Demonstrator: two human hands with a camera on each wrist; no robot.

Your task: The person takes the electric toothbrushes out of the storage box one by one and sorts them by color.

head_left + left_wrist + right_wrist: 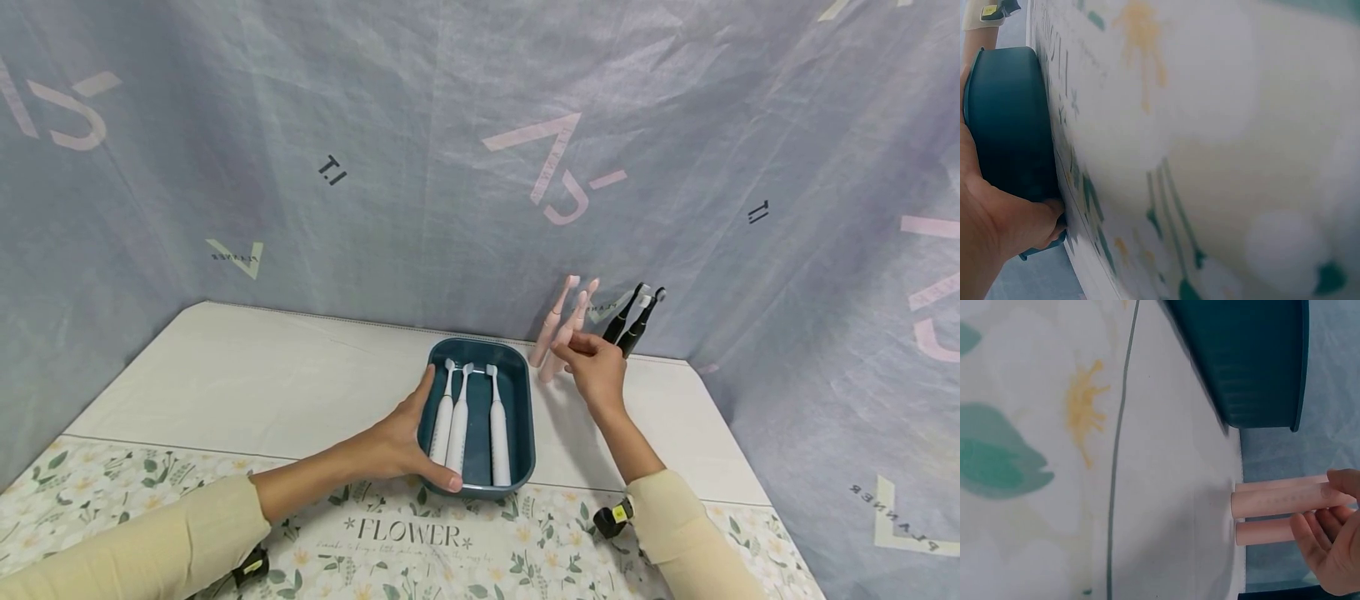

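Observation:
A dark teal tray (480,490) sits on the table with three white electric toothbrushes (498,442) lying in it, brush heads toward the back. My left hand (401,442) holds the tray at its near left corner, thumb along the front rim and fingers up the left side. To the right of the tray, three pink electric toothbrushes (547,325) stand upright. My right hand (596,367) pinches the nearest pink toothbrush (1285,501) by its upper handle between thumb and fingers. Its bottom end is close to the white surface.
Several black electric toothbrushes (636,333) stand behind and right of my right hand. A grey printed curtain (420,208) hangs along the back and sides. The table cover is white (300,367) at the back and floral (405,550) in front.

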